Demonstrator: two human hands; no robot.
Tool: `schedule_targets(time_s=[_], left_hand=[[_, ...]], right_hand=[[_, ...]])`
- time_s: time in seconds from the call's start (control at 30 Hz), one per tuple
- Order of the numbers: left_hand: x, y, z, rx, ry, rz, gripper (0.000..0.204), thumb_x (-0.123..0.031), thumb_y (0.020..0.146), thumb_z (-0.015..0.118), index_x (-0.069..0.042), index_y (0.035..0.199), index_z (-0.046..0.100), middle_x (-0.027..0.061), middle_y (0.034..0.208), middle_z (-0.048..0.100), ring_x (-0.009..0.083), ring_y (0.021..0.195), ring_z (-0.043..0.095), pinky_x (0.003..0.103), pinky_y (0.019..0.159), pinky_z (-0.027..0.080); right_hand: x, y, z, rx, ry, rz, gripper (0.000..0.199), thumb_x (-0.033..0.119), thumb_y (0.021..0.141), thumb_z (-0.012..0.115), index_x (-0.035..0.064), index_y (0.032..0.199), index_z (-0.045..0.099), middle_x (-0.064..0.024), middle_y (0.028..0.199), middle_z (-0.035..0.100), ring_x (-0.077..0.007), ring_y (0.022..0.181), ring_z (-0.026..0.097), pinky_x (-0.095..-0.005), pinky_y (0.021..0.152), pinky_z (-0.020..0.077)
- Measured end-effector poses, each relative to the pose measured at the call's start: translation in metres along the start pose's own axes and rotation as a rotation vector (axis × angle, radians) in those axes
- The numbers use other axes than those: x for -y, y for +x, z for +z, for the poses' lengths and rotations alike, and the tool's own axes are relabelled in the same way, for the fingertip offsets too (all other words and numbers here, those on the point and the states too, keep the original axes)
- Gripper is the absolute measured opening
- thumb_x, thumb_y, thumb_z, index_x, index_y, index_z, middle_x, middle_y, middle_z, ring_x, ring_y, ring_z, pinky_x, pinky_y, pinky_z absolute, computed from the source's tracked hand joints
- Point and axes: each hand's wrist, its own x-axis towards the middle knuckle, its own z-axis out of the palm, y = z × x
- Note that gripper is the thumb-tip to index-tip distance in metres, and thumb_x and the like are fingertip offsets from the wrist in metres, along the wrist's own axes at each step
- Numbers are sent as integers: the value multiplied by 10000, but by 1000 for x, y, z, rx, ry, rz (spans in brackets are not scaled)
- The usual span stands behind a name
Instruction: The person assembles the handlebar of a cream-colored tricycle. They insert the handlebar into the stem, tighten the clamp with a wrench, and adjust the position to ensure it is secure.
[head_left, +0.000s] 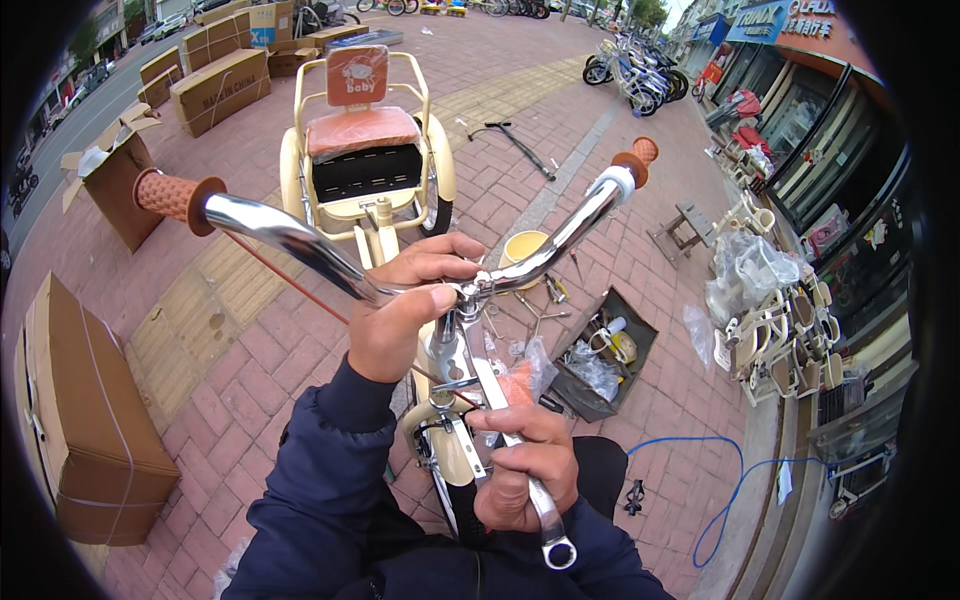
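A chrome handlebar (290,238) with brown textured grips stands on the front of a cream tricycle (447,180). My left hand (405,305) is closed round the handlebar's middle, thumb and fingers at the clamp of the chrome stem (447,345). In my right hand (530,465) is a long silver wrench (490,382). Its ring end points down toward me and its far end reaches up beside the stem; whether that end touches a bolt I cannot tell. Behind the handlebar sits the plastic-wrapped orange rear seat (362,132).
To the right lies an open metal toolbox (640,318), with loose tools and a yellow bowl (524,246) beyond it. A floor pump (518,148) rests on the brick paving. Cardboard boxes (95,420) stand left. A blue hose (735,450) and cream parts (785,330) lie right.
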Motion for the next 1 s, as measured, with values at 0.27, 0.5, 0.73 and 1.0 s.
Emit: schedule_targets(time_s=[0.27,0.5,0.73,1.0], left_hand=[[-1,-1,0,11,-8,-14,384,-159,799,610,82,1078,720,258,1258,626,316,1170,609,407,1033,469],[-4,-1,1,11,-37,-18,385,-189,850,604,75,1110,711,294,1256,610,385,1164,627,485,1066,465],[-3,1,2,22,-23,9,349,-97,823,590,90,1094,706,236,1266,625,298,1168,607,388,1018,478],[0,1,0,47,-31,26,353,-104,829,605,74,1115,711,236,1277,623,288,1173,603,382,1019,470]], right_hand=[[-93,67,-20,-541,865,867,195,242,1046,424,76,1101,511,-88,769,641,-158,523,564,-260,450,432],[-193,84,24,61,1115,1185,256,219,1013,473,3,981,605,-70,756,646,-80,450,522,-192,351,363],[-105,60,-29,-452,636,911,253,272,1064,465,57,963,552,-58,734,609,-134,479,540,-242,404,427],[-29,24,-17,-426,298,258,340,330,1057,547,7,971,482,-191,959,621,-256,655,669,-386,612,596]])
